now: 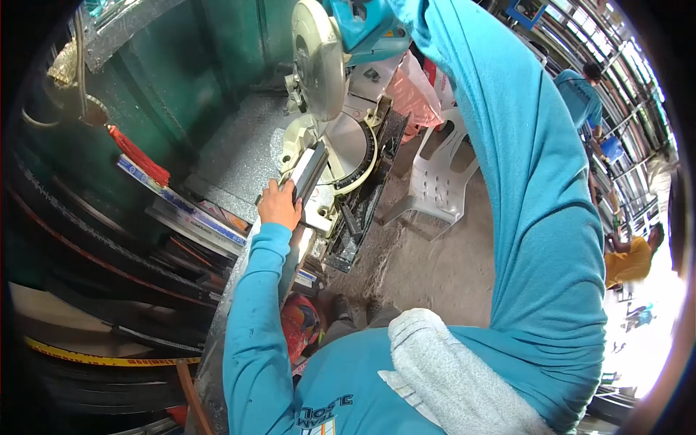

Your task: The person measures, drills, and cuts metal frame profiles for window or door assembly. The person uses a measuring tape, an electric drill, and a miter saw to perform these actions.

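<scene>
My left hand point(280, 206) is closed around the near end of a dark and silver metal profile point(310, 171), which lies on the base of a miter saw point(346, 148). The raised saw head with its round pale guard point(317, 61) stands above the far end of the profile. My right arm reaches up to the teal saw housing point(373, 40) at the top; the right hand itself is hidden by the sleeve and the frame edge.
A white plastic chair point(438, 181) stands right of the saw, near a pink plastic bag point(415, 94). Long profiles point(109, 239) are stacked at the left beside a green wall point(174, 80). Two people, one in a yellow shirt point(629, 259), are at the far right.
</scene>
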